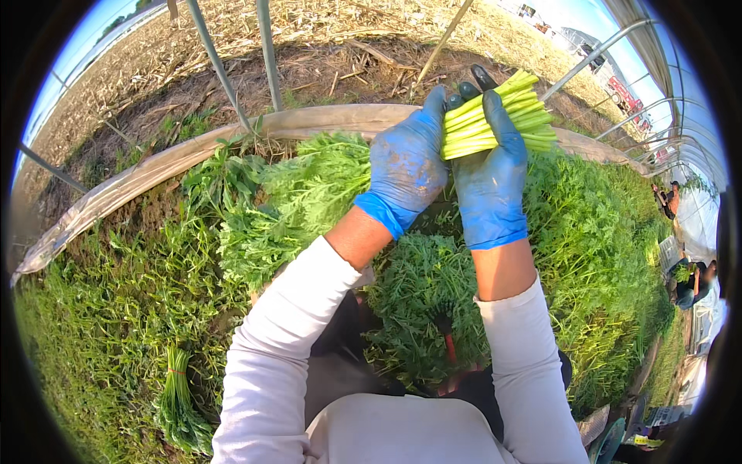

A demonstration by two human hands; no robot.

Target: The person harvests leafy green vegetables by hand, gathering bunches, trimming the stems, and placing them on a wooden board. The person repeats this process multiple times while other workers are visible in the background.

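Out in front of me is a bunch of feathery leafy greens (495, 119), its pale green cut stems pointing up and right. My left hand (408, 159), in a soiled blue glove, is closed around the bunch at the left end of the bare stems. Its leafy tops (316, 180) spread out left of that wrist. My right hand (491, 165), gloved likewise, cradles the stems near their cut ends, thumb across the front and dark-stained fingers behind. Between my forearms grow more greens (432, 278).
A bunch tied with a red band (177, 391) lies at lower left on cropped plants. Tall greens (591, 238) stand at right. A rolled plastic sheet (336, 120) and metal poles (269, 58) edge the bed. Other people (690, 281) are at far right, near a crate (668, 253).
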